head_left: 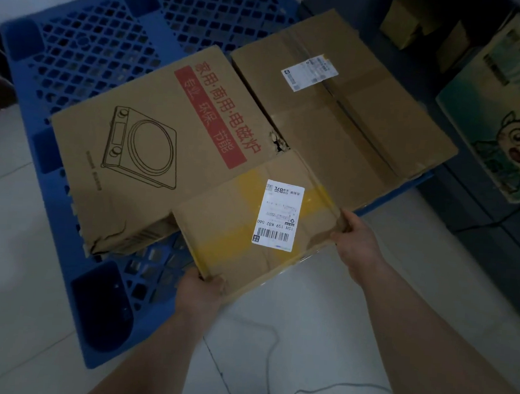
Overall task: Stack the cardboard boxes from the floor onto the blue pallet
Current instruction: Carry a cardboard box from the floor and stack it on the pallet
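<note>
A blue plastic pallet [109,41] lies on the tiled floor. Two cardboard boxes rest on it: one printed with a cooker drawing and red band [151,146], and a plain taped box [344,116] to its right. I hold a smaller cardboard box with yellow tape and a white barcode label [238,223] over the pallet's near edge, overlapping the two boxes. My left hand [201,291] grips its near left corner. My right hand [357,237] grips its right corner.
A box with a cartoon cat print [504,121] leans at the right, on a dark surface with smaller boxes [409,22] behind. A thin white cable [274,367] runs over the light floor tiles near my feet.
</note>
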`<state>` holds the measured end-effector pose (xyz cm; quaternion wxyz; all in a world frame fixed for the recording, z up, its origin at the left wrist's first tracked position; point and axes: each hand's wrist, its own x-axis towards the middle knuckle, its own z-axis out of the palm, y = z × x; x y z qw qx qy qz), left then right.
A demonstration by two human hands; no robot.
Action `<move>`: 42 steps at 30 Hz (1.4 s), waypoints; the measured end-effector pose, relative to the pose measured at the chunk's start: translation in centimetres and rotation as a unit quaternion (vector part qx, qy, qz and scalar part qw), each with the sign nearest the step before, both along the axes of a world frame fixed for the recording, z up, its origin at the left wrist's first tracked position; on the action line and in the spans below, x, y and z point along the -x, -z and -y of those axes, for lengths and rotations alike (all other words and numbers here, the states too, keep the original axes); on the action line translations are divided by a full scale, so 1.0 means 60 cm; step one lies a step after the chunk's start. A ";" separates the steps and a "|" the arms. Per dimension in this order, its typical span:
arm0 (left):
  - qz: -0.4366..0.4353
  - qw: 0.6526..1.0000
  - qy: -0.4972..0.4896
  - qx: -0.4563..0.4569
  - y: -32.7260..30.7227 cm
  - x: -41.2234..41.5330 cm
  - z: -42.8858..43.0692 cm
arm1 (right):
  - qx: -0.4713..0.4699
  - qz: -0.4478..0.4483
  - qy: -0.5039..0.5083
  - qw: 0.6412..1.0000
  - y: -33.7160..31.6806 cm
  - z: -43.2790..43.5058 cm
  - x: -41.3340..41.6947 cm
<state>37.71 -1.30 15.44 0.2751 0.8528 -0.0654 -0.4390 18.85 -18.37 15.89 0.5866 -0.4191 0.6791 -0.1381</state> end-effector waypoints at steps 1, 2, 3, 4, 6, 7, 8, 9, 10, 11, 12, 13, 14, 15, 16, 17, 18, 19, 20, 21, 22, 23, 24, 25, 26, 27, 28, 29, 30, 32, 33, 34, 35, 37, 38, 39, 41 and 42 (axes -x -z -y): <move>-0.003 1.000 -0.003 0.004 -0.001 0.001 0.002 | 0.003 -0.005 0.002 1.000 -0.001 0.002 -0.003; -0.006 1.000 -0.003 0.004 -0.001 0.000 0.003 | 0.004 -0.009 0.003 1.000 -0.001 0.002 -0.004; -0.006 1.000 -0.001 0.001 0.000 0.000 0.003 | 0.005 -0.014 0.001 1.000 -0.001 0.002 -0.005; -0.009 1.000 0.002 -0.003 0.000 -0.001 0.003 | 0.006 -0.020 -0.005 1.000 -0.002 0.002 -0.004; -0.014 1.000 0.003 -0.006 0.001 -0.002 0.002 | 0.010 -0.034 -0.018 0.999 -0.003 0.001 -0.002; -0.014 1.000 0.006 -0.008 -0.001 -0.002 0.003 | 0.010 -0.039 -0.025 0.999 -0.003 0.001 -0.001; -0.011 1.000 0.014 -0.012 -0.002 -0.002 0.004 | 0.010 -0.046 -0.032 0.998 -0.003 0.001 -0.001; -0.007 0.999 0.025 -0.020 -0.005 -0.002 0.007 | 0.011 -0.053 -0.038 0.998 -0.004 0.001 -0.001; -0.005 0.999 0.035 -0.031 -0.008 -0.003 0.010 | 0.013 -0.061 -0.045 0.997 -0.006 0.001 -0.002; -0.004 0.998 0.040 -0.040 -0.011 -0.004 0.013 | 0.014 -0.068 -0.051 0.996 -0.008 0.001 -0.003; -0.005 0.998 0.044 -0.048 -0.013 -0.006 0.017 | 0.015 -0.072 -0.055 0.996 -0.012 0.000 -0.003; -0.006 0.997 0.049 -0.056 -0.016 -0.008 0.020 | 0.016 -0.075 -0.060 0.995 -0.017 -0.001 -0.003; -0.007 0.996 0.055 -0.062 -0.018 -0.010 0.022 | 0.020 -0.077 -0.064 0.995 -0.023 -0.003 -0.003; -0.005 0.996 0.060 -0.068 -0.022 -0.012 0.025 | 0.022 -0.079 -0.064 0.995 -0.030 -0.004 -0.002; -0.001 0.995 0.062 -0.073 -0.027 -0.013 0.028 | 0.022 -0.080 -0.062 0.995 -0.039 -0.007 0.001; 0.004 0.995 0.063 -0.075 -0.034 -0.014 0.031 | 0.021 -0.079 -0.055 0.995 -0.049 -0.010 0.004; 0.011 0.995 0.067 -0.075 -0.042 -0.014 0.035 | 0.020 -0.077 -0.046 0.996 -0.060 -0.013 0.009; 0.020 0.994 0.075 -0.074 -0.053 -0.014 0.040 | 0.018 -0.076 -0.037 0.996 -0.072 -0.015 0.015; 0.030 0.993 0.086 -0.071 -0.067 -0.013 0.047 | 0.015 -0.075 -0.027 0.997 -0.087 -0.018 0.021; 0.038 0.992 0.097 -0.065 -0.083 -0.012 0.054 | 0.011 -0.071 -0.014 0.997 -0.104 -0.021 0.027; 0.042 0.992 0.108 -0.058 -0.103 -0.009 0.062 | 0.010 -0.067 0.000 0.998 -0.120 -0.024 0.035; 0.041 0.991 0.121 -0.051 -0.123 -0.006 0.071 | 0.011 -0.066 0.015 0.998 -0.137 -0.028 0.044; 0.041 0.989 0.136 -0.042 -0.144 -0.001 0.080 | 0.015 -0.068 0.030 0.997 -0.157 -0.032 0.053; 0.042 0.987 0.154 -0.032 -0.166 0.004 0.090 | 0.019 -0.069 0.045 0.996 -0.179 -0.038 0.064; 0.045 0.983 0.174 -0.024 -0.190 0.010 0.101 | 0.024 -0.069 0.058 0.996 -0.203 -0.045 0.075; 0.049 0.979 0.198 -0.017 -0.215 0.017 0.112 | 0.028 -0.068 0.072 0.995 -0.229 -0.054 0.088; 0.052 0.973 0.223 -0.013 -0.245 0.026 0.121 | 0.033 -0.067 0.087 0.993 -0.258 -0.063 0.102; 0.054 0.967 0.248 -0.007 -0.276 0.036 0.129 | 0.037 -0.067 0.106 0.991 -0.289 -0.076 0.118; 0.052 0.962 0.269 0.005 -0.309 0.046 0.136 | 0.041 -0.068 0.127 0.989 -0.321 -0.090 0.135; 0.041 0.950 0.309 0.033 -0.375 0.070 0.145 | 0.046 -0.067 0.169 0.982 -0.388 -0.125 0.171; 0.033 0.942 0.332 0.048 -0.411 0.085 0.147 | 0.047 -0.064 0.186 0.979 -0.422 -0.145 0.189; 0.024 0.933 0.355 0.057 -0.445 0.100 0.147 | 0.051 -0.063 0.205 0.975 -0.456 -0.168 0.209; 0.018 0.922 0.380 0.071 -0.480 0.116 0.147 | 0.054 -0.063 0.227 0.970 -0.492 -0.193 0.229; 0.019 0.894 0.437 0.092 -0.550 0.154 0.137 | 0.061 -0.069 0.278 0.956 -0.561 -0.250 0.270; 0.023 0.881 0.462 0.103 -0.585 0.175 0.131 | 0.067 -0.076 0.303 0.948 -0.595 -0.282 0.289; 0.029 0.866 0.485 0.117 -0.616 0.197 0.121 | 0.074 -0.085 0.325 0.939 -0.627 -0.316 0.307; 0.042 0.833 0.533 0.141 -0.669 0.243 0.101 | 0.089 -0.100 0.369 0.920 -0.685 -0.388 0.340; 0.043 0.819 0.552 0.152 -0.690 0.268 0.090 | 0.093 -0.106 0.392 0.909 -0.709 -0.426 0.357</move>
